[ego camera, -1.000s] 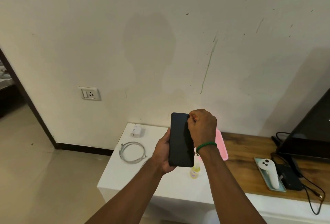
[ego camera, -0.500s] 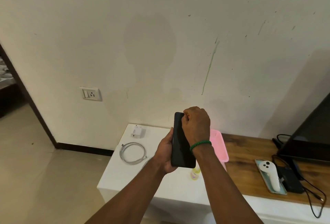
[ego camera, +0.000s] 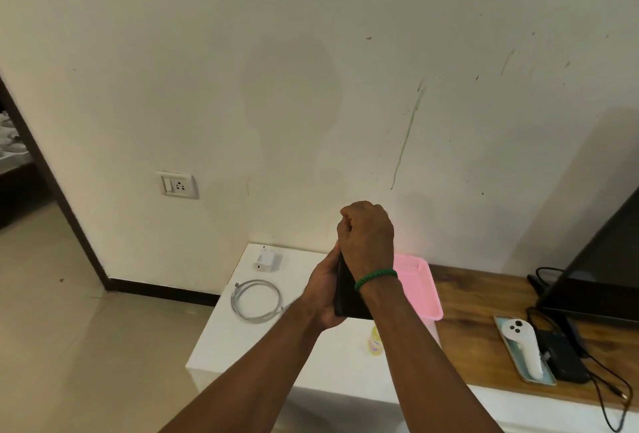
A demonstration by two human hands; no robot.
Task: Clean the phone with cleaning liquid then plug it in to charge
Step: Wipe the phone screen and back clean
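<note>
Phone, dark and turned nearly edge-on, is held upright in the air above the white table, between the person's two hands at mid-frame. Far left, a wall socket sits on the cream wall near a doorway. At the table's far left corner lies a white charger plug, and nearer the camera a coiled white cable, apart from the plug.

The left hand grips the phone's lower part from the left side. The right hand, with a green bracelet on its wrist, is balled into a fist against the phone's upper end. Whether the fist encloses anything is hidden. The two hands meet around the phone.

Behind the right wrist stands a pink basket, and nearer the camera a small yellow bottle, partly covered by the forearm. Further right, on the wooden top, a white controller lies on a pale tray, beside a black box and below a dark screen.
</note>
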